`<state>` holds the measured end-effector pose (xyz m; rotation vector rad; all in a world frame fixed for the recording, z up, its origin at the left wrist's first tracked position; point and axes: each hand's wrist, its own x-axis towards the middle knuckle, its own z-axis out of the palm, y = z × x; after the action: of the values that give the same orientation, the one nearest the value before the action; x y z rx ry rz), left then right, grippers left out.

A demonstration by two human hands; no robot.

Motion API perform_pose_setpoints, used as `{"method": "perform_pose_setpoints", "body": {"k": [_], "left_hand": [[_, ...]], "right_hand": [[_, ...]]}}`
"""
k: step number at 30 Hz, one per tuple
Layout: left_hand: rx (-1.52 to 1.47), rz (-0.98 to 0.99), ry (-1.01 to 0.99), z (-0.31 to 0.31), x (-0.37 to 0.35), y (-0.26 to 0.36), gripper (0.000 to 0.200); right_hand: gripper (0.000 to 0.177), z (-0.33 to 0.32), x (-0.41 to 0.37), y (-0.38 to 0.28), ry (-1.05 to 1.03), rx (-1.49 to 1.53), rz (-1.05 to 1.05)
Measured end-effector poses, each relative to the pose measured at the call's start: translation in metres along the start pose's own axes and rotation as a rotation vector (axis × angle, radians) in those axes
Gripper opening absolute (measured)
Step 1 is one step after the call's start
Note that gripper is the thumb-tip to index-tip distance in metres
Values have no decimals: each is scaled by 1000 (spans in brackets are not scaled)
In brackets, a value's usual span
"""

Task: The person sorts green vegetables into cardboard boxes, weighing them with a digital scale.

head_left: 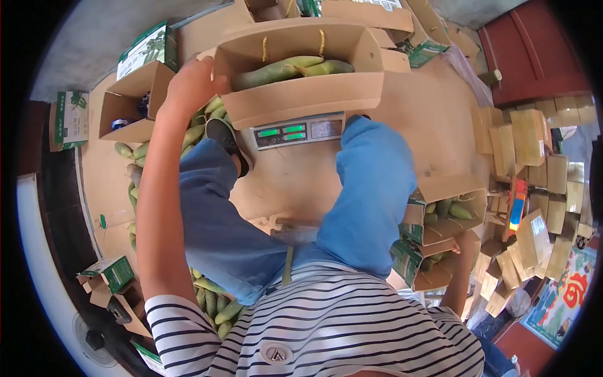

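Note:
An open cardboard box [301, 100] stands on a digital scale [295, 133] with green-lit displays. Inside it lie a few long green melon-like fruits [276, 72]. My left hand [196, 83] is at the box's left end, its fingers closed over the edge. Low on the right, my right hand [463, 244] is beside the rim of another open box [461, 271], which has green printed sides and holds similar fruits. That hand is small and partly turned away, so I cannot tell how its fingers are set.
Loose green fruits [217, 305] lie on the floor to the left, beside and behind my leg. A smaller box [135, 103] with dark items sits left of my arm. Stacked brown cartons [527, 138] fill the right side, below a dark red panel [534, 50].

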<state>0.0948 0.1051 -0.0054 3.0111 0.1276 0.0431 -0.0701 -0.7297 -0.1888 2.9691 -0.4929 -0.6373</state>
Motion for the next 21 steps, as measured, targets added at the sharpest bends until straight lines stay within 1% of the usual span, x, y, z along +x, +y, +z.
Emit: {"method": "perform_pose_setpoints", "body": {"k": [1, 3, 4, 5, 6, 7, 8, 9, 10, 11, 12, 13, 15, 16, 17, 18, 19, 20, 21], "left_hand": [[-13, -93, -30, 23, 5, -20, 42], [-51, -262, -80, 61, 20, -45, 45], [-137, -330, -139, 62, 24, -42, 46], [-220, -398, -199, 62, 28, -38, 47], [-298, -465, -258, 60, 31, -37, 49], [-285, -435, -196, 62, 32, -40, 48], [-271, -404, -133, 70, 30, -44, 48], [-258, -370, -73, 78, 29, -47, 47], [-235, -363, -65, 83, 33, -52, 45], [-271, -384, -80, 86, 36, -54, 44], [-306, -403, -96, 88, 41, -55, 43], [-340, -424, -114, 89, 44, -55, 42], [-428, -477, -130, 90, 45, -54, 42], [-451, -505, -136, 93, 45, -56, 44], [-477, -539, -188, 97, 47, -59, 49], [-514, -542, -232, 106, 49, -62, 53], [-481, -543, -301, 102, 50, -56, 52], [-450, -576, -310, 97, 52, -49, 50], [-463, -532, -386, 101, 56, -57, 46]], "right_hand": [[34, -26, 9, -9, -26, -181, 34], [31, -147, -23, -160, 408, 81, -232], [31, -154, 1, -178, 437, 142, -310], [26, -202, -23, -244, 265, 293, -319], [24, -223, -29, -289, 198, 591, -380], [25, -232, -19, -319, 236, 542, -492], [25, -240, -11, -352, 260, 616, -552], [26, -258, -10, -387, 238, 620, -598], [26, -256, 17, -412, 331, 628, -713], [26, -251, 51, -435, 341, 635, -761], [28, -258, 60, -464, 454, 517, -794], [35, -265, 71, -490, 467, 307, -703], [42, -265, 95, -530, 308, 32, -507], [42, -261, 103, -539, 218, 16, -512], [41, -258, 109, -543, 129, 3, -508], [38, -256, 117, -547, -43, 73, -443], [36, -254, 123, -548, -211, 148, -378], [39, -244, 130, -545, -116, 136, -418], [45, -235, 136, -540, -24, 121, -462]]}}
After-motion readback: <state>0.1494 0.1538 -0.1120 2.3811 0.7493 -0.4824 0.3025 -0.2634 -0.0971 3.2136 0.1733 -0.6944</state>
